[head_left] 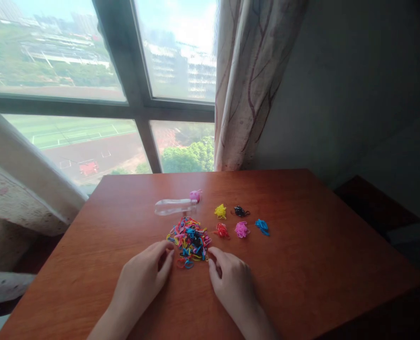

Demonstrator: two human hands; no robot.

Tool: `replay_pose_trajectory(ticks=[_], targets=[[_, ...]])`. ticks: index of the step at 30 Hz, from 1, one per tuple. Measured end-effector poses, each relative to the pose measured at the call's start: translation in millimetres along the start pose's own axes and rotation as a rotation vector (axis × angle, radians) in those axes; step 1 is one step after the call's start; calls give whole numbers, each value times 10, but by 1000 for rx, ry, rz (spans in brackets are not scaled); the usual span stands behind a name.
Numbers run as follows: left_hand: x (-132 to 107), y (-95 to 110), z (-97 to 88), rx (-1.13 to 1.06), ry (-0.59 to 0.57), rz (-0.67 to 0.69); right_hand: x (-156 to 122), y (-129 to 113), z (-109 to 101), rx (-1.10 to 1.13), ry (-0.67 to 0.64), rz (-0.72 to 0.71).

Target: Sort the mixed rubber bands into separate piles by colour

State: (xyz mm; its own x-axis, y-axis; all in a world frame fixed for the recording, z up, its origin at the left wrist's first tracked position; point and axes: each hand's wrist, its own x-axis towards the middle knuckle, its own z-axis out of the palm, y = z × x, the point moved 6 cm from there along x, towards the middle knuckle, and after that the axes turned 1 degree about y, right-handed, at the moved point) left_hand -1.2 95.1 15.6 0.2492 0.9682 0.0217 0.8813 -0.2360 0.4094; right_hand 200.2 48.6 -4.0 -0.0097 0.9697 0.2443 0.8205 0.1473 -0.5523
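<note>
A heap of small mixed-colour rubber bands [190, 240] lies on the wooden table [302, 264]. My left hand [142, 278] rests on the table at the heap's near left edge, fingers loosely curled, fingertips touching the bands. My right hand [231, 281] rests at the heap's near right edge, fingers bent down on the table. Neither hand visibly holds anything. Beyond the heap lie small sorted piles: yellow [220, 211], black [240, 211], red [222, 231], pink [242, 229] and blue [262, 226].
A clear plastic bottle [172, 206] with a pink cap [195, 195] lies on its side behind the heap. A curtain [248, 85] and window stand past the table's far edge. A dark side table [372, 203] sits at the right.
</note>
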Motion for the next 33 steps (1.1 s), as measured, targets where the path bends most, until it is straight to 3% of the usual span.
replay_pose_trajectory(ticks=[9, 15, 33], targets=[[-61, 195, 110, -130, -160, 179, 27, -163, 10, 11, -58, -42], [-79, 282, 60, -146, -162, 235, 16, -167, 11, 40, -50, -79], [-82, 293, 96, -204, -141, 227, 5, -143, -15, 114, -10, -81]])
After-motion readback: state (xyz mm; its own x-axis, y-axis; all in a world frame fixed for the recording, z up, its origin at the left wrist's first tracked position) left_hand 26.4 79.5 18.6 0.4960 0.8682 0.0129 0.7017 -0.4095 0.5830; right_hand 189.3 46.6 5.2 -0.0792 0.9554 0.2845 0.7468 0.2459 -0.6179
